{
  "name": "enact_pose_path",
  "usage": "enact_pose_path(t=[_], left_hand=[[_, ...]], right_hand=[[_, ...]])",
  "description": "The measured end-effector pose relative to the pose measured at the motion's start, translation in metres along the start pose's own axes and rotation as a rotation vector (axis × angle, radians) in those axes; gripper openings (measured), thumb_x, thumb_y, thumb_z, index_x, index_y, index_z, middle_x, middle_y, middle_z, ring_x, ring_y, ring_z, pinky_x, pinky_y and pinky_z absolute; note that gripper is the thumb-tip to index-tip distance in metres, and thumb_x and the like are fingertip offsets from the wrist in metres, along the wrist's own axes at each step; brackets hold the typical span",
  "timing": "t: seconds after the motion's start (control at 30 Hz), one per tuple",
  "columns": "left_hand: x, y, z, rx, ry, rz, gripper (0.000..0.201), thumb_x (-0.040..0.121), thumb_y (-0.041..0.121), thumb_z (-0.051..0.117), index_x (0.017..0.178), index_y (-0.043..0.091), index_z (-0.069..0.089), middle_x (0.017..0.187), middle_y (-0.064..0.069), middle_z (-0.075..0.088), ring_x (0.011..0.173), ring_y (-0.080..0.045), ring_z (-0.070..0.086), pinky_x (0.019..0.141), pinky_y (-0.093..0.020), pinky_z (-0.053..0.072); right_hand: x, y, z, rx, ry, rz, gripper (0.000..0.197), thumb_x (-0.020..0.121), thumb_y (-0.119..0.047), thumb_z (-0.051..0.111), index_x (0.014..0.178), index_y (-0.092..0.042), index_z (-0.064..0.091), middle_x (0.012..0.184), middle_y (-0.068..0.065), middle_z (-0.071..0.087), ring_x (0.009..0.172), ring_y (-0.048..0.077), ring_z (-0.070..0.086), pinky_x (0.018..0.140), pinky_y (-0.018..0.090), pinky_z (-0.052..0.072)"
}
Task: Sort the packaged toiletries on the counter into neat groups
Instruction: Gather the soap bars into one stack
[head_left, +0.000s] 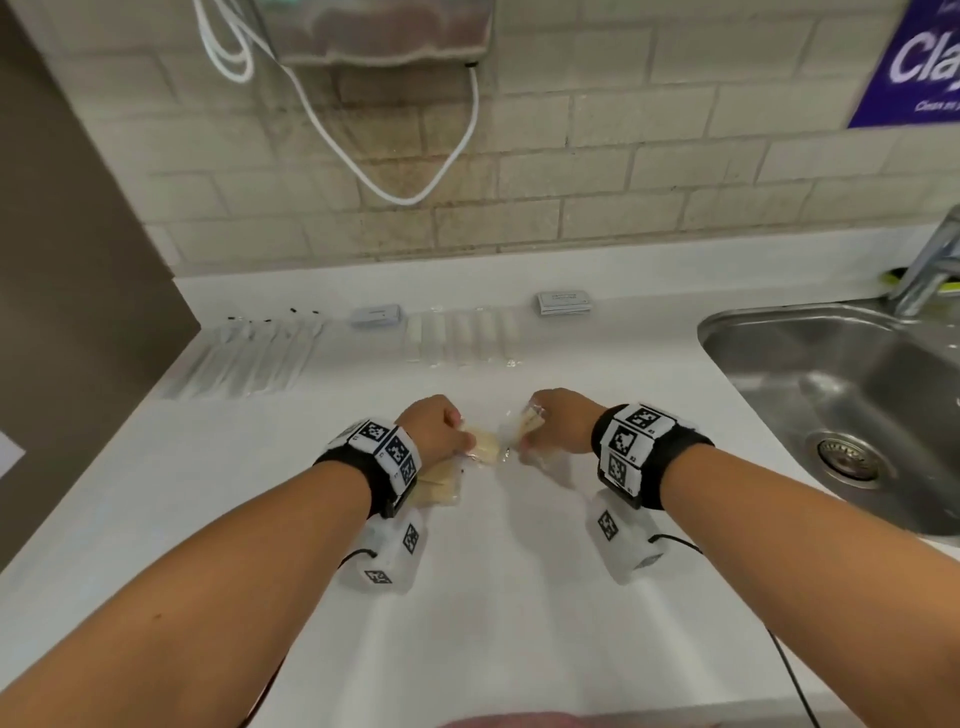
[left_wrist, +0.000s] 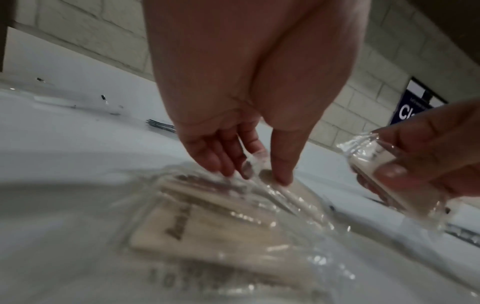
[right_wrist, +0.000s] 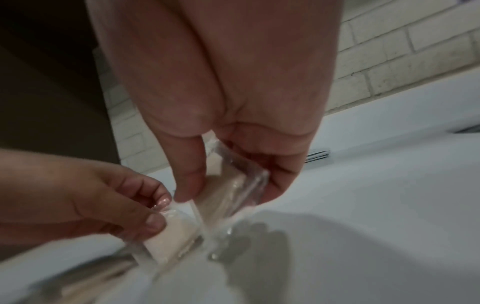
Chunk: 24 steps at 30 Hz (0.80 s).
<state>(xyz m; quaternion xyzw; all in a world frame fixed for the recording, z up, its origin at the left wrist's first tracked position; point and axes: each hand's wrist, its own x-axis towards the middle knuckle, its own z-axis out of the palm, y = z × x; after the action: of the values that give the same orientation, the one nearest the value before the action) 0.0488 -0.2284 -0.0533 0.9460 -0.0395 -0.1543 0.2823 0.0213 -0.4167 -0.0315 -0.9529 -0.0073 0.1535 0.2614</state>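
Now both hands, left (head_left: 434, 423) and right (head_left: 558, 421), each pinch a wrapped packet (head_left: 485, 444) side by side.

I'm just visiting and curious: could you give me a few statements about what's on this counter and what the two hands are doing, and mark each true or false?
1. The right hand grips a clear-wrapped beige packet. True.
2. The left hand lies flat and empty on the counter. False: its fingers pinch another beige packet.
3. A row of long white packets lies at the back left. True.
4. The sink is to the person's left. False: it is on the right.
5. More beige packets lie under the left wrist. True.
6. A white cable hangs on the wall. True.
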Motion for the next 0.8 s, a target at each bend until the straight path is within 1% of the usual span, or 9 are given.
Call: enact_pose_path(t=[0.1,0.17,0.27,0.37,0.43,0.5,0.57,0.63,0.8], left_hand=[[-0.011,-0.007,-0.017,-0.307,0.014,0.039,0.020,0.079,0.011,0.072,0.083,0.019,0.055,0.087,-0.005,0.061,0.082,-0.022,0.060,0.081,-0.037,0.053],[-0.021,-0.010,-0.032,-0.512,0.013,0.058,0.022,0.081,0.005,0.071,0.094,0.015,0.057,0.089,-0.008,0.063,0.078,-0.023,0.063,0.082,-0.042,0.056],[-0.034,-0.016,-0.056,-0.676,-0.016,0.098,0.023,0.088,0.003,0.063,0.109,0.012,0.060,0.099,-0.012,0.062,0.078,-0.022,0.067,0.076,-0.036,0.060],[-0.047,-0.026,-0.070,-0.701,-0.069,0.106,0.020,0.093,0.004,0.055,0.109,0.010,0.064,0.104,-0.018,0.063,0.084,-0.025,0.068,0.076,-0.031,0.061],[-0.053,-0.032,-0.074,-0.715,-0.073,0.093,0.021,0.094,0.005,0.053,0.112,0.006,0.064,0.107,-0.023,0.063,0.084,-0.026,0.068,0.079,-0.032,0.060],[-0.059,-0.040,-0.078,-0.726,-0.078,0.089,0.022,0.094,0.006,0.053,0.112,0.003,0.065,0.104,-0.020,0.064,0.085,-0.026,0.067,0.081,-0.032,0.060],[-0.064,-0.047,-0.080,-0.726,-0.085,0.088,0.022,0.093,0.006,0.053,0.111,0.002,0.065,0.105,-0.018,0.067,0.089,-0.026,0.068,0.083,-0.034,0.060],[-0.068,-0.054,-0.080,-0.729,-0.084,0.097,0.019,0.092,0.006,0.055,0.107,0.005,0.067,0.104,-0.016,0.069,0.089,-0.024,0.069,0.085,-0.037,0.059],[-0.074,-0.067,-0.080,-0.774,-0.109,0.128,0.019,0.091,0.006,0.061,0.109,0.008,0.068,0.102,-0.013,0.069,0.090,-0.024,0.071,0.076,-0.034,0.061]], right_hand=[[-0.008,-0.022,0.000,0.265,-0.002,-0.076,0.026,0.087,-0.011,0.060,0.110,0.002,0.058,0.096,0.009,0.056,0.084,0.020,0.053,0.058,0.015,0.040],[-0.012,-0.038,-0.002,0.408,0.001,-0.121,0.019,0.090,-0.007,0.055,0.103,0.007,0.059,0.084,0.010,0.053,0.073,0.019,0.049,0.052,0.015,0.037],[-0.015,-0.059,-0.005,0.634,0.026,-0.096,0.006,0.091,-0.009,0.056,0.097,-0.012,0.057,0.076,0.000,0.052,0.064,0.013,0.049,0.049,0.018,0.039],[-0.017,-0.076,-0.003,0.657,0.058,-0.193,0.003,0.092,-0.009,0.054,0.092,-0.010,0.057,0.072,-0.002,0.052,0.059,0.008,0.050,0.043,0.006,0.038],[-0.018,-0.087,0.000,0.651,0.077,-0.237,0.006,0.092,-0.010,0.054,0.089,-0.008,0.059,0.072,-0.002,0.053,0.058,0.004,0.051,0.045,0.005,0.037],[-0.016,-0.095,0.007,0.646,0.071,-0.263,0.009,0.091,-0.010,0.054,0.086,-0.006,0.061,0.069,-0.003,0.053,0.056,0.002,0.051,0.052,0.011,0.038],[-0.013,-0.101,0.014,0.622,0.078,-0.258,0.016,0.088,-0.011,0.055,0.085,0.001,0.064,0.071,0.003,0.054,0.065,0.012,0.051,0.063,0.023,0.039],[-0.012,-0.107,0.021,0.598,0.088,-0.244,0.018,0.086,-0.013,0.057,0.084,0.004,0.065,0.073,0.008,0.054,0.070,0.019,0.050,0.067,0.030,0.039],[-0.011,-0.120,0.034,0.592,0.048,-0.232,0.012,0.082,-0.014,0.063,0.076,-0.003,0.066,0.069,0.006,0.052,0.070,0.020,0.049,0.068,0.031,0.037]])
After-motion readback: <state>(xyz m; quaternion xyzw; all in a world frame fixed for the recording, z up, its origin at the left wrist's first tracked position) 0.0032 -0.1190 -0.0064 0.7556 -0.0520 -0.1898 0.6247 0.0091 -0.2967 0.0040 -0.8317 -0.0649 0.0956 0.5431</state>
